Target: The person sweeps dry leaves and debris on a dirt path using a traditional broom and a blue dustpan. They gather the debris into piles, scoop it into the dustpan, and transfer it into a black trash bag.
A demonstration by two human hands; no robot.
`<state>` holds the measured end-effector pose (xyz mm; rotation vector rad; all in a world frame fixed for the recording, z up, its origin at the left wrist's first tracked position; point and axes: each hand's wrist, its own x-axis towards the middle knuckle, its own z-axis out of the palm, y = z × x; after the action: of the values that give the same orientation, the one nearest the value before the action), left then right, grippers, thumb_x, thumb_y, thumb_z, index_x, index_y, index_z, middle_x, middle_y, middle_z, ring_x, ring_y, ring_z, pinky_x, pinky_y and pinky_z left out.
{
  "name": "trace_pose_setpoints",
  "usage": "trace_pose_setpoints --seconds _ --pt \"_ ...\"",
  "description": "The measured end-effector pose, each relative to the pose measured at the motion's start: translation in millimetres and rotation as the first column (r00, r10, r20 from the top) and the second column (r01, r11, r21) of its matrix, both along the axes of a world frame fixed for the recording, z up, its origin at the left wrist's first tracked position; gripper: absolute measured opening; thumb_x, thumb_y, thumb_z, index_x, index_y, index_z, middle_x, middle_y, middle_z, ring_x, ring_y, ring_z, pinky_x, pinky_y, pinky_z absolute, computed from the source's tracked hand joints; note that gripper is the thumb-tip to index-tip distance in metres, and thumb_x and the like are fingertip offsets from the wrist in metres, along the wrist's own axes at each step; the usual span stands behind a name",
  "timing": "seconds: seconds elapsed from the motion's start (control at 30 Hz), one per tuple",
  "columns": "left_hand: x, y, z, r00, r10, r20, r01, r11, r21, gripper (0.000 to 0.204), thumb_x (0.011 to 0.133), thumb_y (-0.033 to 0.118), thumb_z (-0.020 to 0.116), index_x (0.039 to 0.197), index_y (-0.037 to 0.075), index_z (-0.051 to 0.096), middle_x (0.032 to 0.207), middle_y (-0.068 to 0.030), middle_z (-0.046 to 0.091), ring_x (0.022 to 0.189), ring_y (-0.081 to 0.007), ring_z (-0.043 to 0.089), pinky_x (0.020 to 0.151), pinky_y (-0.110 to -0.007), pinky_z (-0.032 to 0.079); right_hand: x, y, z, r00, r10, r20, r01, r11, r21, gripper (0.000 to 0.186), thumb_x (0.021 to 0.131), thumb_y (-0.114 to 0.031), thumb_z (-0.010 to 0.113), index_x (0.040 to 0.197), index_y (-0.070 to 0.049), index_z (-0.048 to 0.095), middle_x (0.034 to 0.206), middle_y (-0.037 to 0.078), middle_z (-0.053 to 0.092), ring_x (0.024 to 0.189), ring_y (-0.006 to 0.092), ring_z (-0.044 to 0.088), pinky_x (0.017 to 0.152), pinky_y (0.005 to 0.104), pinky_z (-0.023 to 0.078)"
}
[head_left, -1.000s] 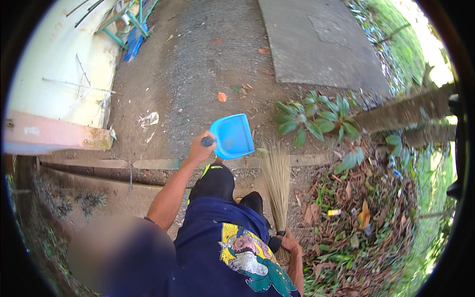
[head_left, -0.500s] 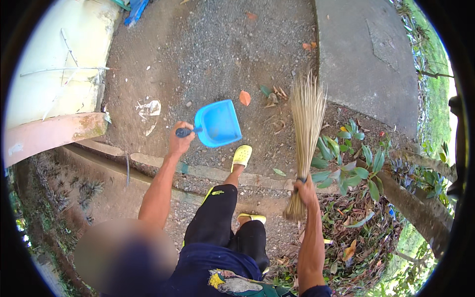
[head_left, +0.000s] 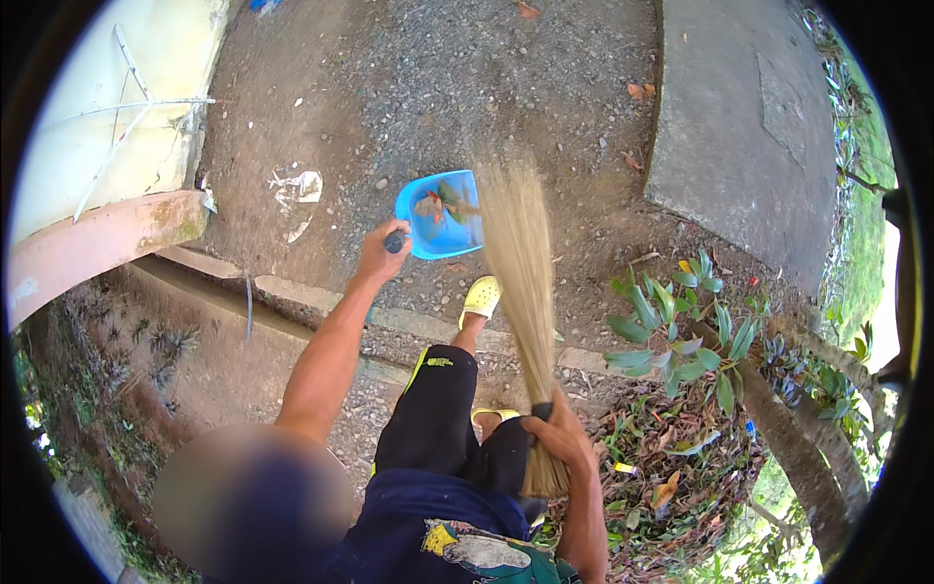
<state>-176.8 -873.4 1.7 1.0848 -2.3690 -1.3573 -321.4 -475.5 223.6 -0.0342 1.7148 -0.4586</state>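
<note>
My left hand [head_left: 382, 251] is closed around the dark handle of a blue dustpan [head_left: 435, 245], held low over the gravelly ground with its mouth facing right. Inside the pan lie several dry leaves [head_left: 448, 202], brown and green. A stick broom [head_left: 522, 263] of long tan bristles is in my right hand [head_left: 561, 434], gripped at its dark binding near the bundle's lower end. Its slightly blurred tips are beside the dustpan's open edge; whether they touch it, I cannot tell.
A concrete slab [head_left: 744, 127] borders the ground at right. Below it are a leafy plant [head_left: 681, 336], a leaning trunk [head_left: 793, 453] and a heap of leaf litter [head_left: 671, 487]. A pale wall [head_left: 117, 117] stands at left. A low curb [head_left: 409, 321] crosses near my yellow clogs [head_left: 481, 299].
The broom has swung left to the dustpan's mouth. Leaves now lie in the pan, which held none before. My left hand has shifted slightly up and right with the dustpan.
</note>
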Motion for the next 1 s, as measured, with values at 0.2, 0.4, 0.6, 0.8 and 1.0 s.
trace_pose_setpoints --seconds 0.2,0.4,0.6,0.8,1.0 --pt "3.9 2.6 -2.7 0.995 -0.022 0.1 0.022 1.0 0.009 0.018 0.084 0.013 0.072 0.101 0.009 0.067 0.093 -0.0138 0.072 0.087 -0.0306 0.072 0.075 -0.041 0.054 -29.9 16.3 -8.8 0.967 -0.213 -0.142 0.234 0.961 0.151 0.066 0.079 -0.02 0.075 0.135 0.001 0.047 0.093 0.014 0.065 0.083 0.0258 0.067 0.075 0.0388 0.055" --pt "3.1 3.4 -4.8 0.995 0.078 0.066 -0.075 0.996 -0.046 0.022 0.082 0.016 0.079 0.1 0.01 0.067 0.094 -0.0134 0.072 0.087 -0.0289 0.072 0.076 -0.041 0.054 56.4 -21.2 -151.7 0.996 -0.064 -0.065 0.057 0.993 -0.103 0.06 0.082 -0.024 0.073 0.131 0.001 0.05 0.089 0.012 0.064 0.078 0.0283 0.065 0.074 0.042 0.053" --pt "51.9 13.4 -47.2 0.866 0.469 -0.17 -0.489 0.866 -0.101 0.025 0.078 0.015 0.085 0.098 0.011 0.07 0.081 -0.0068 0.072 0.072 -0.0213 0.067 0.067 -0.035 0.054 57.1 -19.6 -30.3 0.986 0.165 0.002 -0.165 0.986 -0.01 0.07 0.078 -0.024 0.076 0.137 0.001 0.048 0.101 0.017 0.068 0.089 0.03 0.067 0.083 0.0427 0.053" --pt "107.4 28.1 -1.3 0.852 0.516 -0.094 -0.506 0.855 0.112 0.025 0.08 0.016 0.079 0.104 0.01 0.075 0.09 -0.0005 0.071 0.082 -0.0105 0.063 0.077 -0.031 0.053 35.9 101.5 22.2 0.979 -0.038 -0.198 0.029 0.998 -0.049 0.083 0.078 -0.013 0.074 0.153 0.0 0.04 0.092 0.01 0.063 0.082 0.0209 0.061 0.074 0.0373 0.053" --pt "218.6 55.5 54.7 0.834 0.545 -0.087 -0.505 0.818 0.274 0.029 0.084 -0.002 0.075 0.112 0.005 0.069 0.117 -0.0092 0.072 0.108 -0.0184 0.065 0.1 -0.034 0.05 28.0 175.7 -10.9 0.957 -0.187 -0.221 0.2 0.979 0.037 0.062 0.08 -0.022 0.073 0.131 0.005 0.051 0.093 0.014 0.065 0.08 0.0248 0.062 0.076 0.0387 0.052"
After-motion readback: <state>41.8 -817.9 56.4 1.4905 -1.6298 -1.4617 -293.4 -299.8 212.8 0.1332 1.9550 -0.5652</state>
